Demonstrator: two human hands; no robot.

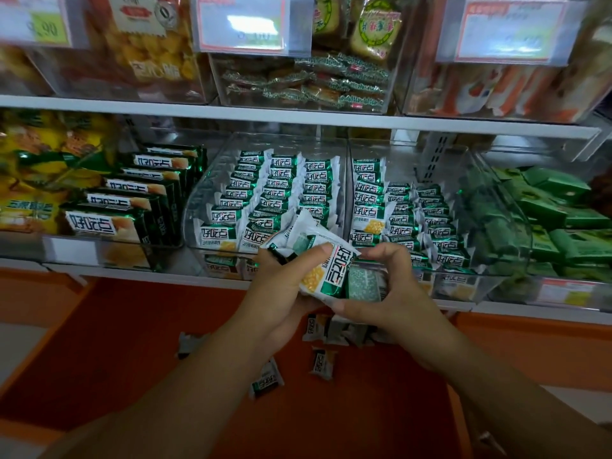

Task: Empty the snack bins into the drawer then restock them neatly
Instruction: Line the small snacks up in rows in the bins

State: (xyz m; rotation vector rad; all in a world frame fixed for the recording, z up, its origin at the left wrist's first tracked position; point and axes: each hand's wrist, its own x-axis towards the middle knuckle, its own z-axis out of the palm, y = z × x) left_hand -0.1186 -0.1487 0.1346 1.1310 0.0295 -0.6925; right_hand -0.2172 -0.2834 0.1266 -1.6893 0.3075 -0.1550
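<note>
Packets [326, 271]: small bunch, held between both your hands, low in front of the shelf edge and above the drawer [132, 342]. Top one shows its printed face, long axis tilted, rising away to the right. Green backs show beneath it.

Left hand [284, 289]: closed round the left side of the bunch, thumb laid across the top packet, fingers curled under. Right hand [394, 293]: fingers bent over the far edge of the green-backed packets, thumb at the near lower corner. Neither hand is free.

Bins lie straight ahead and a little up from your hands.
- Left bin [205, 200]: three rows standing on edge, faces toward you, looks full front to back.
- Right bin [496, 207]: left row reaches well back; the two rows beside it stop short, with bare clear wall behind them. Its front lip is just beyond your right hand, so that hand is the nearer.

Judgement: restock stage, right bin the likely target. Turn each packet upright, face toward you, to match the rows before you slot it in.

Loose packets [323, 359] lie scattered in the drawer under your wrists, some face up; how many, cannot tell
</note>
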